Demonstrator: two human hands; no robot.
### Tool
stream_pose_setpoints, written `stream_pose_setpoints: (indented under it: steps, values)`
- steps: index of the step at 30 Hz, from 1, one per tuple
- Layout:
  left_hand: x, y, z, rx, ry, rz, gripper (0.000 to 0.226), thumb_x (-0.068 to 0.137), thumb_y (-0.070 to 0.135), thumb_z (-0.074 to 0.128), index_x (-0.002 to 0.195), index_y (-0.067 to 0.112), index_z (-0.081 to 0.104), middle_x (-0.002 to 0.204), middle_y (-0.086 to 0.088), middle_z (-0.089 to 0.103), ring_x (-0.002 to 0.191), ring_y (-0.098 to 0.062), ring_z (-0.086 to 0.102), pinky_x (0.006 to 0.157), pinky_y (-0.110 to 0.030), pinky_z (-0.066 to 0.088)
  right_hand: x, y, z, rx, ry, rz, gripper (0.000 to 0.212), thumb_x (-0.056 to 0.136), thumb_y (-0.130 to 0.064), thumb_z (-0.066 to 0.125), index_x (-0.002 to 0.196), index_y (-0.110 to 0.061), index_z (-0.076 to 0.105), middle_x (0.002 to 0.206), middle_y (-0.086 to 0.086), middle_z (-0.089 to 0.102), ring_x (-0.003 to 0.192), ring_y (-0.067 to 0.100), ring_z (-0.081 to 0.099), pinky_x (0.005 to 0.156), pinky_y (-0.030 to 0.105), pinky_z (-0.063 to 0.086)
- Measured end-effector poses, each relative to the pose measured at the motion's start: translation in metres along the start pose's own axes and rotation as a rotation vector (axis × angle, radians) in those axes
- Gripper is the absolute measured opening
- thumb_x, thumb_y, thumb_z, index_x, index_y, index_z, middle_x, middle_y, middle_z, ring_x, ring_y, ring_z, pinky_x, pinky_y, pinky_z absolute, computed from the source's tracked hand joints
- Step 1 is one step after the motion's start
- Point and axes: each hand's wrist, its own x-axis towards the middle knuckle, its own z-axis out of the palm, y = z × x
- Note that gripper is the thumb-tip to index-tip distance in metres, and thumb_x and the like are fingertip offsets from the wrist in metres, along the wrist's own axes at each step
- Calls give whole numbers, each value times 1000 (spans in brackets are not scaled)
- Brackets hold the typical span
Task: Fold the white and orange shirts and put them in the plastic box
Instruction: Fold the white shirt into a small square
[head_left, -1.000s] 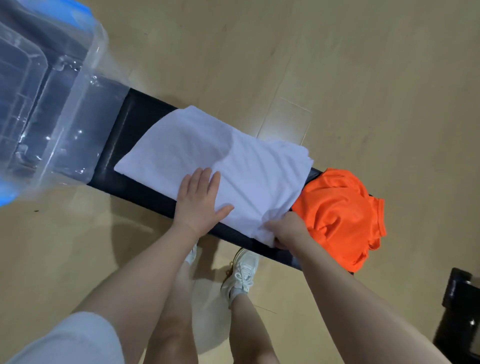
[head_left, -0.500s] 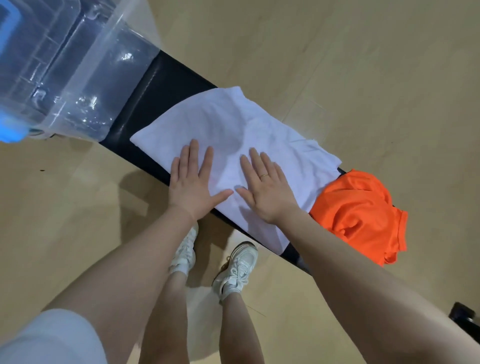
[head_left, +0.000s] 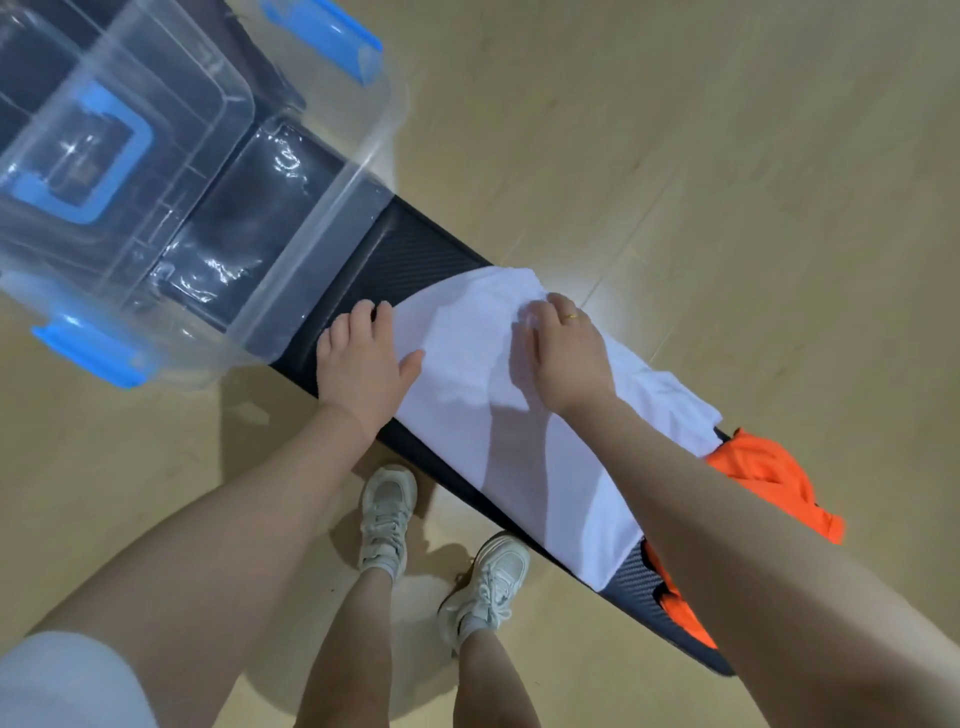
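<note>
Where ribbed black bench (head_left: 415, 254) ends, soft white shirt (head_left: 530, 467) rumples

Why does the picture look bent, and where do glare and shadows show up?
Head view: the wide-angle lens curves the black bench and stretches the arms near the lower edge; bright glints sit on the clear plastic box; the right hand and its arm cast a soft shadow on the white shirt; its fingertips look slightly blurred.

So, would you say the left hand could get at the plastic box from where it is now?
Probably yes. The left hand rests at the white shirt's near end on the bench, right beside the plastic box, with only bare bench between them.
</note>
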Motion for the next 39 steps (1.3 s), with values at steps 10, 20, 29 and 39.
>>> stream_pose_setpoints:
  steps: [10, 20, 29, 39]
  values:
    - [15, -10, -6, -50, -125, -60, 32, 93, 40, 46, 91, 9, 51, 99, -10, 61, 101, -30, 51, 82, -37, 35, 77, -16, -5, -159, -376, 95, 61, 93, -21, 39, 147, -28, 12, 148, 6, 32, 142, 30, 17, 115, 47, 5]
    - [5, -24, -33, -728, -186, -172, 21, 88, 22, 51, 79, 2, 48, 66, -3, 48, 64, -22, 42, 53, -29, 29, 69, -21, -28, -98, -43, 80, 29, 83, -14, 48, 106, -15, 65, 105, 10, 62, 105, 33, 50, 80, 31, 32]
    - [-27, -32, -79, -778, -69, -53, 27, 89, 25, 50, 80, 0, 44, 61, -6, 36, 57, -20, 33, 55, -31, 27, 67, -53, -72, 313, 33, 51, 20, 83, -7, 58, 97, -9, 73, 99, 16, 62, 99, 26, 57, 72, 23, 35]
    - [-67, 29, -45, -631, -106, 319, 27, 86, 31, 54, 96, 7, 61, 81, -6, 61, 75, -27, 56, 63, -35, 45, 8, 35, -46, 316, 36, 278, 23, 76, -5, 50, 83, -7, 72, 67, 16, 55, 69, 19, 41, 58, 27, 34]
